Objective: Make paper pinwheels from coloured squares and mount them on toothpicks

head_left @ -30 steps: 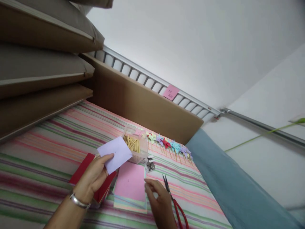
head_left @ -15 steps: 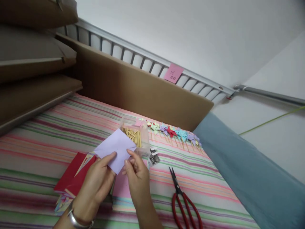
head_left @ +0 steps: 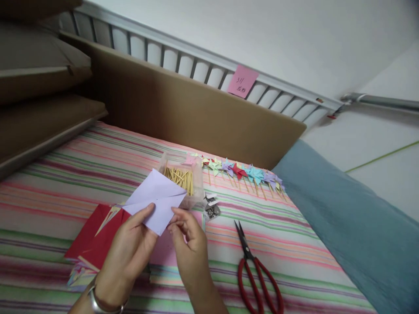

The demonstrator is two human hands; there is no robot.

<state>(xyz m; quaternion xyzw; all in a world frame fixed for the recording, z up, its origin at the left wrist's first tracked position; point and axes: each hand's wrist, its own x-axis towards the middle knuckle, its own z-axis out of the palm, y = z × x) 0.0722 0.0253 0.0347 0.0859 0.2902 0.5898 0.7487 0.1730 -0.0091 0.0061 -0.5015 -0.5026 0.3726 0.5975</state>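
A light purple paper square (head_left: 160, 187) with cut lines running in from its corners is in my left hand (head_left: 135, 240), thumb on top and fingers beneath. A tiny dark dot marks its middle. My right hand (head_left: 188, 244) is closed at the paper's lower right edge, thumb and fingers pinched together; what lies between them is hidden. Beneath my hands is a stack of pastel paper (head_left: 163, 253), pink on top. Left of my left hand lies a pile of cut paper squares (head_left: 88, 231), red uppermost.
Beyond the paper stands a clear plastic box (head_left: 198, 174) of thin wooden sticks (head_left: 180, 178). Small metal pins (head_left: 212, 212) lie in an open pack. Red-handled scissors (head_left: 252, 261) rest at right. Paper pinwheels on sticks (head_left: 240, 171) line the back, before a cardboard panel (head_left: 183, 113).
My right fingers have drawn back from the face of the purple paper to its edge. The paper has tilted slightly in my left hand. The whole view has shifted a little.
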